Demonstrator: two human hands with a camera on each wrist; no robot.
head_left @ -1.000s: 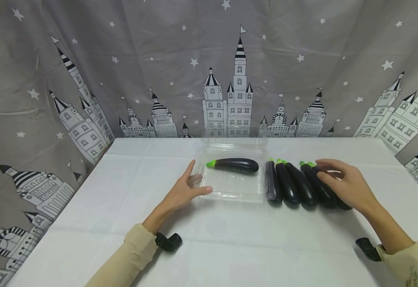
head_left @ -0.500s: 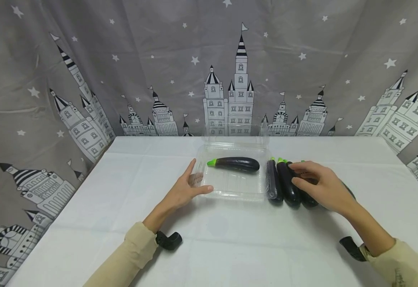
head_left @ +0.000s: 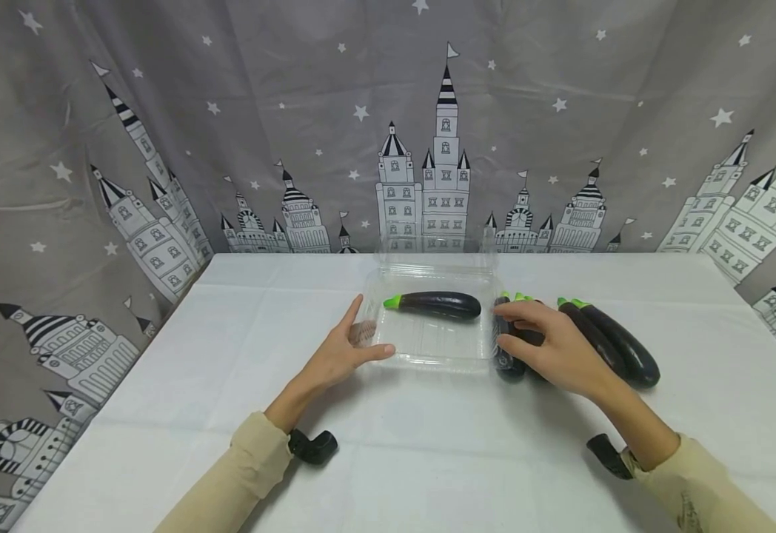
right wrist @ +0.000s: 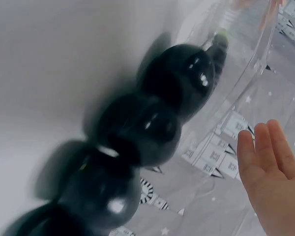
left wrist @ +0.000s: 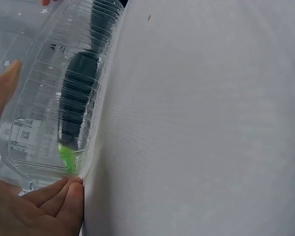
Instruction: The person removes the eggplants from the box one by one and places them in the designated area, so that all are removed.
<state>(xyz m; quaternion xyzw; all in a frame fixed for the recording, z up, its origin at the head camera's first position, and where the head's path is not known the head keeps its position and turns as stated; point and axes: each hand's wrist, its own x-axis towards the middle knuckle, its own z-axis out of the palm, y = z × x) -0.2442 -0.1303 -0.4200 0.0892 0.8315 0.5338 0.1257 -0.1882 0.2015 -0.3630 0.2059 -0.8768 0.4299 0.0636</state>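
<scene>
A clear plastic clamshell container [head_left: 428, 348] stands with its lid raised at the back. Inside lies one dark eggplant [head_left: 440, 305] with a bright green stem end. My left hand [head_left: 339, 355] rests against the container's left end, thumb and fingers spread; in the left wrist view the fingertips are right at its base. To the right of the container several eggplants [head_left: 621, 344] lie side by side. Over the ones nearest the container is my right hand [head_left: 554, 344], partly hiding them. In the right wrist view its fingers [right wrist: 273, 147] extend loosely above the eggplants' rounded ends [right wrist: 179, 76], holding nothing.
A white cloth [head_left: 401, 451] covers the table. Behind it hangs a grey curtain [head_left: 281, 89] printed with castles and stars. A black wrist-worn device [head_left: 313, 448] sits below the left hand, another [head_left: 609, 455] below the right.
My right hand has moved left across the row, from the far right eggplants to those beside the container. The eggplants at the right are uncovered again. My left hand has stayed put.
</scene>
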